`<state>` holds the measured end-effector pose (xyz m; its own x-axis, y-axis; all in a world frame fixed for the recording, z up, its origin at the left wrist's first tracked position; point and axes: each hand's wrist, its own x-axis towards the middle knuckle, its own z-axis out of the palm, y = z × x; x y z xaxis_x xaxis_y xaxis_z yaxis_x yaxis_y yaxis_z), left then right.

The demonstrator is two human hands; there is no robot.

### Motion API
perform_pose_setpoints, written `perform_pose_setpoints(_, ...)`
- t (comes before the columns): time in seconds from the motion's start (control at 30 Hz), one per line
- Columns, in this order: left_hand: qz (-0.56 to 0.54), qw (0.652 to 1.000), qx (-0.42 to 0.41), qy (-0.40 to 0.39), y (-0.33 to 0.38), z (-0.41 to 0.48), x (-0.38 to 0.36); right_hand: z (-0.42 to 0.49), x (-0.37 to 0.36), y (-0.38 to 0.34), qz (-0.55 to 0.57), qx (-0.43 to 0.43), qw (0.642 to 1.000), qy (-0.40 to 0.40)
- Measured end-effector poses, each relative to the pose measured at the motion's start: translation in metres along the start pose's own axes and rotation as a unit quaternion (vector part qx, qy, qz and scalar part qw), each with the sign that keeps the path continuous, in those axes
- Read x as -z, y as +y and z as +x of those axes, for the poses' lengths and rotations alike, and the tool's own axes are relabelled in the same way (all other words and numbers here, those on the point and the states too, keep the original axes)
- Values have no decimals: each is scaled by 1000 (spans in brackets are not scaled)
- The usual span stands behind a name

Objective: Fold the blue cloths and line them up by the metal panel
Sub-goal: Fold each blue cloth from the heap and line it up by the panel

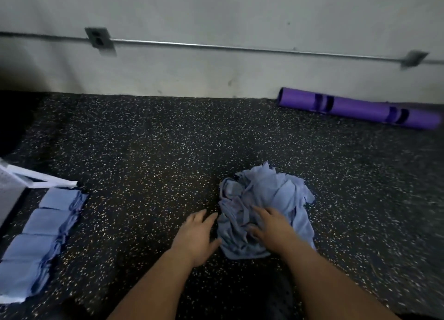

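On the floor (pixel 144 151), right of centre, the crumpled pile of blue cloths (pixel 266 197) lies under the right hand (pixel 269 226), fingers spread flat; the left hand (pixel 197 233) rests open beside it. Light, limp fabric, probably best pinched at one loose corner to separate a single cloth.

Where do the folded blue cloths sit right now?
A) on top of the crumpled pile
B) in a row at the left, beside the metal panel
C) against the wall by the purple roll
B: the folded cloths lie side by side in a row along the metal panel at the left.
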<state>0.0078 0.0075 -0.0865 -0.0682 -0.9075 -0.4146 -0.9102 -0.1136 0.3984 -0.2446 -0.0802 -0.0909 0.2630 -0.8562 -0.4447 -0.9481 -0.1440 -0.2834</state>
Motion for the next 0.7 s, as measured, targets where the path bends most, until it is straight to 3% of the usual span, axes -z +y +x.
perform_pose_setpoints(0.17,2,1000,-8,-27,10,33,-27,17,-18,38,3,-19,1000,-3)
perform_pose_setpoints(0.3,-2,999,1,-54,14,62,-44,29,-39,57,-37,-34,997,-55)
perform_pose_setpoints(0.53,-3,997,28,-75,3,96,-69,52,-89,36,-94,45,989,-101)
perform_pose_setpoints(0.7,-20,996,47,-79,-2,102,-73,61,-115,25,-103,32,986,-130)
